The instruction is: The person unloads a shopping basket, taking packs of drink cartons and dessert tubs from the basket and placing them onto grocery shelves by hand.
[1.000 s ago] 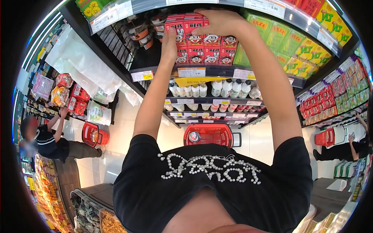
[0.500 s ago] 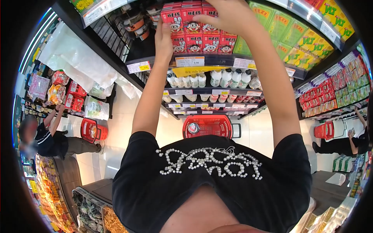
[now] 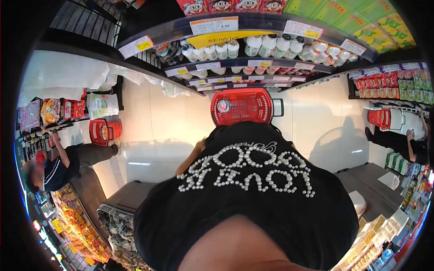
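Observation:
My left hand (image 3: 199,145) hangs low beside my black shirt (image 3: 244,203). Only a small part of it shows past my forearm, so its fingers cannot be made out. My right hand is hidden behind my body; just a sliver of skin shows at the shirt's right edge. In front of me on the floor stands a red shopping basket (image 3: 266,106), with a small round container (image 3: 224,106) at its left end. Red printed cartons (image 3: 221,5) sit on the shelf above, away from my hands.
Beside the red cartons are green packs (image 3: 325,18). White bottles (image 3: 267,45) fill the shelf below. A person (image 3: 63,158) at left is near another red basket (image 3: 100,132); a second person (image 3: 398,144) is at right. Low display counters (image 3: 131,194) flank me from behind.
Both arms have come down from the red cartons to my sides. My view has shifted lower, so the shelf sits higher in frame and the basket shows more fully.

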The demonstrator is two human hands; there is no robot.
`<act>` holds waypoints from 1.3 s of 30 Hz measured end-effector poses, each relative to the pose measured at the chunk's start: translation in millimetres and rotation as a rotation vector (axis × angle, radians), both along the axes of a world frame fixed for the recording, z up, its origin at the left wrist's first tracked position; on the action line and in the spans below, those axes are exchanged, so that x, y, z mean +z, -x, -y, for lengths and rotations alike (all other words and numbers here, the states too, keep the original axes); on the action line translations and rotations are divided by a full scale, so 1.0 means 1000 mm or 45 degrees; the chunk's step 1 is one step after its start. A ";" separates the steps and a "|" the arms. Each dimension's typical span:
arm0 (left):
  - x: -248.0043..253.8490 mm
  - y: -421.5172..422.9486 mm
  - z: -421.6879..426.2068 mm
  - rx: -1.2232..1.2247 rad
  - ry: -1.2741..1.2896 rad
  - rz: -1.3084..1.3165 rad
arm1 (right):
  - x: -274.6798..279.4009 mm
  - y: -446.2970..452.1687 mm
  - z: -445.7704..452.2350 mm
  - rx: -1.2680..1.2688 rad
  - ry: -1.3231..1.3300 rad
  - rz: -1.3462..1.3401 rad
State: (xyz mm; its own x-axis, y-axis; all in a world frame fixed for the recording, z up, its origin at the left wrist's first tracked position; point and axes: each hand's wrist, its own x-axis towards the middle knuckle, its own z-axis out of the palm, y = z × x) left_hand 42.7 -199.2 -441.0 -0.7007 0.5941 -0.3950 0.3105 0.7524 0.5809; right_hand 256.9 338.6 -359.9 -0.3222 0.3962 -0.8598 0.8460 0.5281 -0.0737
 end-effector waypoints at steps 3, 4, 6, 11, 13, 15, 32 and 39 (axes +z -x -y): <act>0.085 -0.027 0.055 0.860 0.296 1.024 | 0.013 -0.051 0.032 -0.332 -0.056 -0.020; 0.096 -0.025 0.058 1.066 0.240 1.118 | 0.021 -0.050 0.040 -0.521 -0.077 -0.117; 0.109 -0.008 0.048 1.463 0.035 1.236 | 0.041 -0.033 0.046 -1.054 -0.014 -0.361; 0.236 0.127 -0.133 1.683 -1.665 1.446 | 0.166 0.153 0.019 -2.127 0.975 -1.081; 0.385 0.157 -0.215 1.023 -1.699 0.829 | 0.252 0.238 0.042 -1.829 1.008 -1.433; 0.462 0.166 -0.235 0.331 -1.564 -0.265 | 0.340 0.291 0.076 -1.470 1.086 -1.759; 0.621 0.296 -0.237 0.392 -1.667 -0.728 | 0.369 0.276 0.119 -0.395 0.696 -2.000; 0.669 0.310 -0.256 0.304 -1.307 -1.152 | 0.221 0.214 0.070 -0.731 0.633 -1.546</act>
